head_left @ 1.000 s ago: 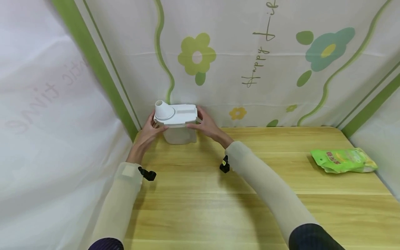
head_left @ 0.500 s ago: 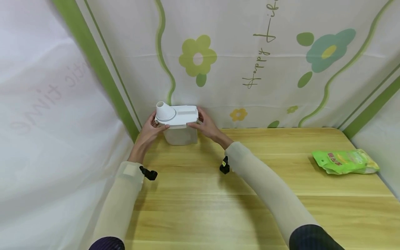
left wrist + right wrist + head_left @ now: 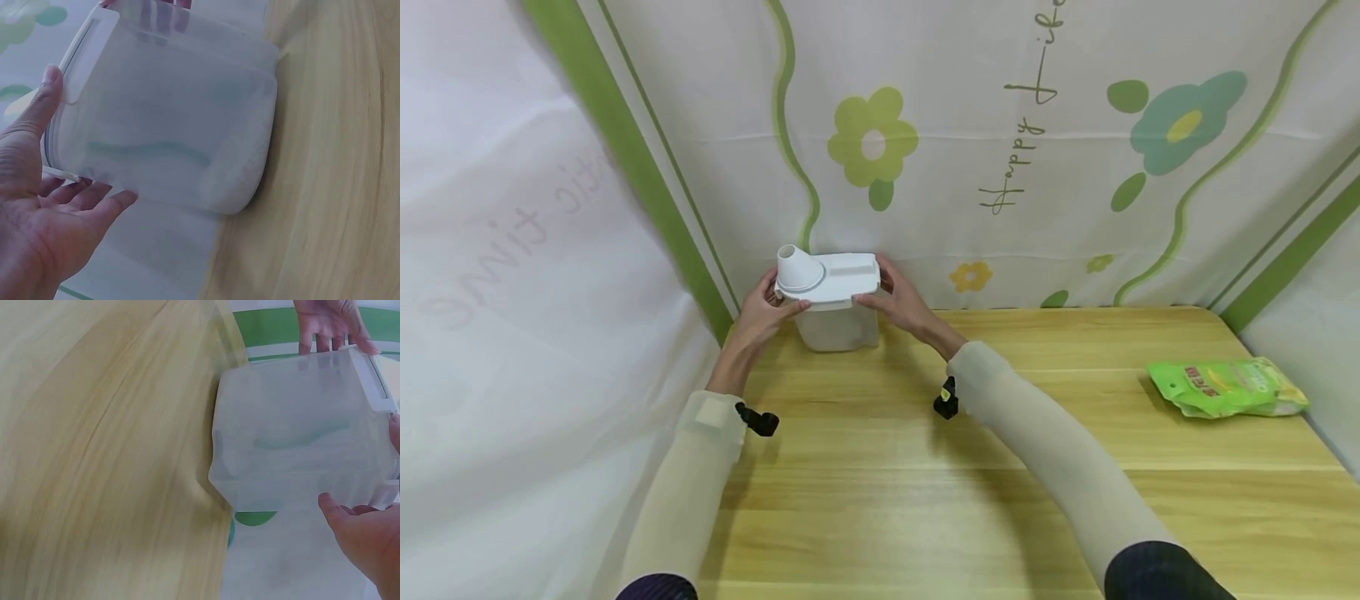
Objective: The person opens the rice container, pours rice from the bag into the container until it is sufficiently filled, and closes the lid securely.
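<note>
A translucent plastic storage container (image 3: 841, 329) stands at the back left of the table, against the printed cloth. Its white lid (image 3: 850, 271) carries a cone-shaped spout (image 3: 797, 268) at the left end. My left hand (image 3: 760, 317) grips the lid end of the container on the left, thumb along the front edge. On the opposite end my right hand (image 3: 898, 300) holds it the same way, fingers behind and thumb in front. The left wrist view shows the cloudy wall (image 3: 181, 106) and a pale, grainy-looking patch near the base.
A green and yellow plastic pouch (image 3: 1228, 387) lies at the right side of the wooden table (image 3: 865, 483). White cloth with flowers and lettering (image 3: 925, 208) rises behind the table, and more white cloth (image 3: 535, 333) borders the left.
The container and both hands have shifted very slightly to the right. The grip looks the same, and the pouch has stayed in place.
</note>
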`<state>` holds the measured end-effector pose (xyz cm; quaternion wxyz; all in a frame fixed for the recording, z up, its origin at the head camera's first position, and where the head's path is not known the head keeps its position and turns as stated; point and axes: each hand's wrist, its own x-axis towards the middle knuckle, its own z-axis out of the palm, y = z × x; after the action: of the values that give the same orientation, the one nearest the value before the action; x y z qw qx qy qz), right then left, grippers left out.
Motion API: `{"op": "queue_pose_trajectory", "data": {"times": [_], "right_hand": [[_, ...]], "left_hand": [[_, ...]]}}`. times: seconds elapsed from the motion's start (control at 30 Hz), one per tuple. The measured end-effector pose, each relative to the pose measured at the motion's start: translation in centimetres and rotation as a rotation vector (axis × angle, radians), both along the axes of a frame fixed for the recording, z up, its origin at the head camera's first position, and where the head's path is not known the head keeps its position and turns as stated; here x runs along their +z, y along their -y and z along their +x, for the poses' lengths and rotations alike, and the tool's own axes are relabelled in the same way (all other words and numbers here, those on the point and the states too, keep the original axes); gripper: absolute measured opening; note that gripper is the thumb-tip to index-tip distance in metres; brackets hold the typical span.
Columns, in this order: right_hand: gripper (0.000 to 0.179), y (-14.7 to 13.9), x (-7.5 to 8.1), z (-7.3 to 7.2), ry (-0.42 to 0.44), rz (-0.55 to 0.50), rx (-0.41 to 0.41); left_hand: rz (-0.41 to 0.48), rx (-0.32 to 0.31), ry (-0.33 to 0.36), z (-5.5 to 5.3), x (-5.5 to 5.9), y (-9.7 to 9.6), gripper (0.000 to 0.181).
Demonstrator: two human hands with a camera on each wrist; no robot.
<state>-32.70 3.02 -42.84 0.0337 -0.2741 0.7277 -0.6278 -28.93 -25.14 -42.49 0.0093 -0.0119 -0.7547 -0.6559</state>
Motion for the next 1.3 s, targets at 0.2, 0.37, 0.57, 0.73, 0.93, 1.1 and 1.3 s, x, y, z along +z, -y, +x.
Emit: {"op": "queue_pose_trajectory", "data": {"times": [0.2,0.37,0.57,0.73,0.93,1.1,1.3], "right_hand": [[0.077,-1.3,0.7,0.4,0.030,0.002,0.004],[0.078,-2.8,1.4,1.1,0.051,0.004,0.014],[0.079,-4.7,1.9,2.1,0.058,0.043,0.016],[0.082,-6.1,2.1,2.8,0.068,0.079,0.000],[0.086,-8.0,2.3,3.8,0.098,0.107,-0.030],[0.088,-9.3,2.4,4.7,0.099,0.100,-0.026],[0.091,-11.0,2.4,5.7,0.095,0.134,-0.050]], "left_hand": [[-0.024,0.010,-0.045,0.3,0.7,-1.1,0.105],[-0.042,0.004,-0.086,0.7,1.1,-2.2,0.107],[-0.057,0.006,-0.088,1.3,1.3,-3.7,0.108],[-0.090,-0.007,-0.065,1.9,1.5,-4.8,0.110],[-0.142,-0.027,-0.072,2.9,1.9,-6.5,0.109],[-0.170,-0.032,-0.074,3.5,2.2,-7.6,0.112],[-0.216,-0.050,-0.087,3.9,2.2,-9.1,0.112]]}}
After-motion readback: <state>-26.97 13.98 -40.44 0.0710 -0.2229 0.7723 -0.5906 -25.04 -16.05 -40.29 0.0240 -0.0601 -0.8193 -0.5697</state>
